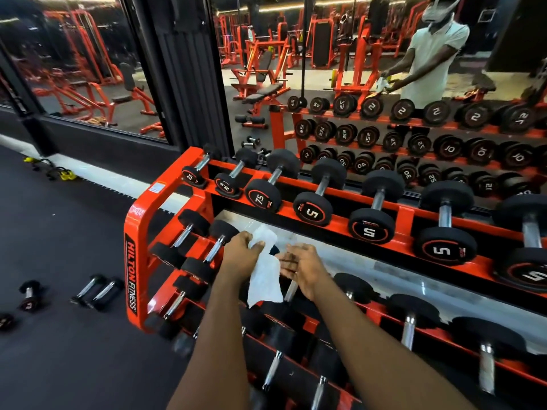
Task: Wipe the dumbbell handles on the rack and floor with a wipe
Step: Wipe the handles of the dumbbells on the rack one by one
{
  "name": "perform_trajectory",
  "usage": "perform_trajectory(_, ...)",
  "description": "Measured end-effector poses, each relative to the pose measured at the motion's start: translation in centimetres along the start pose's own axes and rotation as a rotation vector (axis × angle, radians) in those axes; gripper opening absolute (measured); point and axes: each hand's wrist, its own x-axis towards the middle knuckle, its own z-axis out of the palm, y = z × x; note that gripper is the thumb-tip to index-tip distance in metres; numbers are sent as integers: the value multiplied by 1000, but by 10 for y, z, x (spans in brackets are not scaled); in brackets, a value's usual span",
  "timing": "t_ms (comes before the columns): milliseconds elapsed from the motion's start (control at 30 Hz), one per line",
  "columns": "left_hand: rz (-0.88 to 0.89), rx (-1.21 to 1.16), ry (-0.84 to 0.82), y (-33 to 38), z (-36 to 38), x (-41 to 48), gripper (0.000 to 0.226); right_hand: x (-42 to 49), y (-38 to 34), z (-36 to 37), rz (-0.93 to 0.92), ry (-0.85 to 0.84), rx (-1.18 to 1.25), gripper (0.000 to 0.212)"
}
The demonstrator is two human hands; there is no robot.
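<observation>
From where I stand, the person leans over the middle shelf of the glossy orange steel dumbbell rack (134, 261), both arms out. The left hand (241, 251) pinches the top of a crumpled white paper wipe (264, 281), thumb and fingers curled round it, so the sheet hangs down over the shelf. The right hand (305, 269) is released, fingers straight and spread, just beside the wipe; whether they touch its edge I cannot tell. The chrome handle of a black rubber-headed dumbbell (291, 291) pokes out just under the sheet, and that looks like the one being tended.

How much is done is hard to judge: the chrome bars look alike everywhere, with nothing to mark a wiped one. The small black floor dumbbells (99, 291), well apart to the left, are touched by neither hand — I would guess most of the job is left.

The rack runs off the right edge, the arms cover part of the bottom shelf, and its near corner is blurred.
</observation>
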Motion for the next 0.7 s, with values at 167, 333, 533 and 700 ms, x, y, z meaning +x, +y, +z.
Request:
perform_trajectory(167, 2, -118, -57, -15, -19, -5, 30, 3, -8, 17, 155, 46, -200, 26)
perform_trajectory(333, -14, -201, -90, -16, -34, -15, 28, 0, 16, 40, 311, -188, -63, 49)
perform_trajectory(533, -173, -55, 104, -22, -49, -17, 20, 12, 13, 41, -56, 118, -29, 19)
perform_trajectory(700, -165, -185, 293, -19, -47, -27, 24, 10, -10, 37, -200, 54, -181, 15)
